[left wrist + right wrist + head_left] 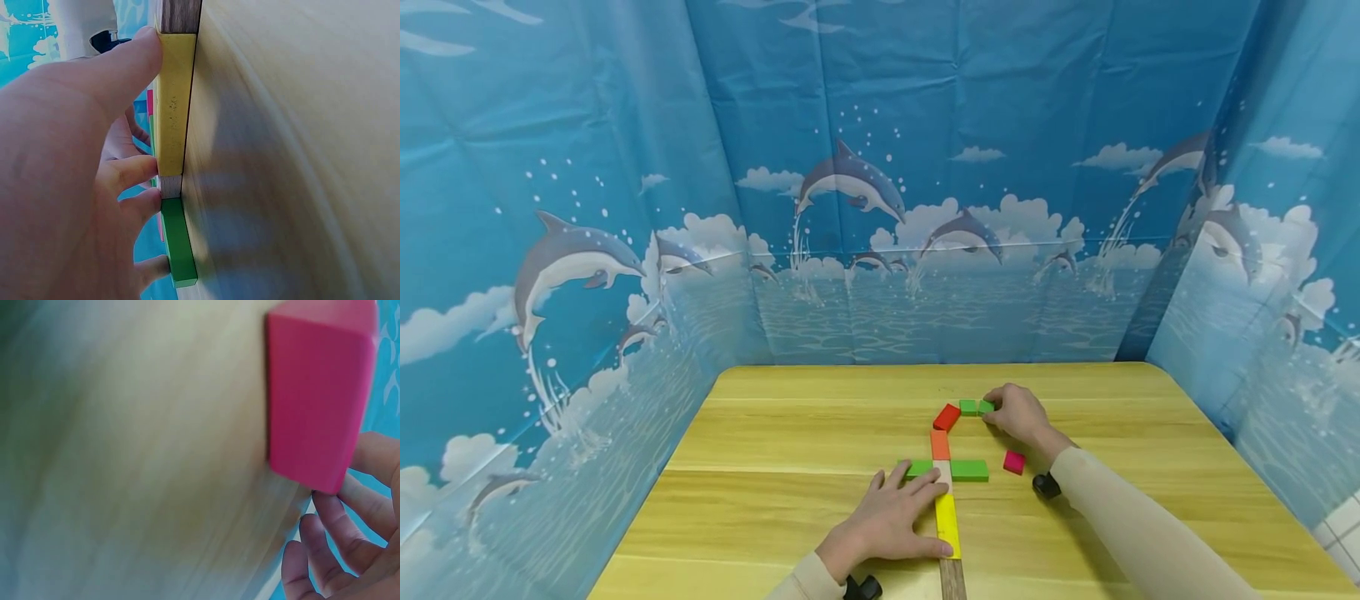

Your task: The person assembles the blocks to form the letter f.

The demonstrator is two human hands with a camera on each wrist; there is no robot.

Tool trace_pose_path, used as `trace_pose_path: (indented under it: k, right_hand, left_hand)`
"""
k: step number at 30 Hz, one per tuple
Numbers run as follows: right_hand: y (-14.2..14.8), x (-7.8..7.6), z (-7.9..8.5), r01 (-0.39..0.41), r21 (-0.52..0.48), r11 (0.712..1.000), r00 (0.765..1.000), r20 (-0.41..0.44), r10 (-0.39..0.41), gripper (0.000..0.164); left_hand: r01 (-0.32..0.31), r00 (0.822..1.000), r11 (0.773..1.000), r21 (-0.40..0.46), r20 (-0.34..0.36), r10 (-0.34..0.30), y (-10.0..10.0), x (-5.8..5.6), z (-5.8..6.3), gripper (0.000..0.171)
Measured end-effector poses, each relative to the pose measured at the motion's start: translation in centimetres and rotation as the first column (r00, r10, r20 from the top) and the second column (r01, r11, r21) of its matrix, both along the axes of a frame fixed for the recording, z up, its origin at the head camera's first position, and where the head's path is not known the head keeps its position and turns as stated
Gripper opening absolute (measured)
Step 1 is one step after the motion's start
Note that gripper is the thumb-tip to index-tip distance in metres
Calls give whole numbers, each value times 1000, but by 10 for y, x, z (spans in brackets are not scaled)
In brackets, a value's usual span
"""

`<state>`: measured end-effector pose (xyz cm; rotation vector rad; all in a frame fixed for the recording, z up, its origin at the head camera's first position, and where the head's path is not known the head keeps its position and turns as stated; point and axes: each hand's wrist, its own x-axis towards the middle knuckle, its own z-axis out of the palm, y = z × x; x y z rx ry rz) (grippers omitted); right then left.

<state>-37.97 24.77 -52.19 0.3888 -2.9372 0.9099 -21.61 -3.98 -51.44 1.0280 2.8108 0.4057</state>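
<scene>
My left hand (891,521) lies with spread fingers over a line of wooden blocks. Its thumb touches the yellow block (947,529) near the brown block (953,581); other fingertips rest at the white block (942,474) and the left green block (178,240). Farther back, my right hand (1021,414) pinches a small green block (985,407) between thumb and finger, beside a second small green block (967,407). A tilted red block (947,417) stands between these and the orange block (940,446). In the right wrist view, a pink block (319,400) hides part of that hand.
A long green block (972,471) sticks out to the right of the line. The pink block lies apart, below the right hand in the head view. Wood-grain table (775,467) edges meet a blue dolphin-print curtain (880,317) behind and at both sides.
</scene>
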Motion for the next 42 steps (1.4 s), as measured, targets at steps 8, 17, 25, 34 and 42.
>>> trace_pose_path:
  k: [8, 17, 25, 34, 42]
  right_hand:
    - [2, 1, 1, -8, 13, 1000, 1000, -23, 8, 38]
    - [1, -1, 0, -10, 22, 1000, 999, -48, 11, 36]
    - [1, -1, -1, -8, 28, 1000, 999, -50, 10, 37]
    - [3, 1, 2, -3, 20, 1000, 1000, -18, 3, 41]
    - [7, 10, 16, -15, -23, 1000, 1000, -14, 15, 50]
  left_hand:
    - [4, 1000, 1000, -3, -10, -4, 1, 0, 0, 82]
    - [-6, 1000, 1000, -5, -9, 6, 0, 0, 0, 83]
    - [-3, 1000, 1000, 0, -13, 3, 0, 0, 0, 82]
    - [-1, 1000, 1000, 5, -5, 1, 1, 0, 1, 83]
    - [-4, 1000, 1000, 9, 15, 4, 0, -1, 0, 82]
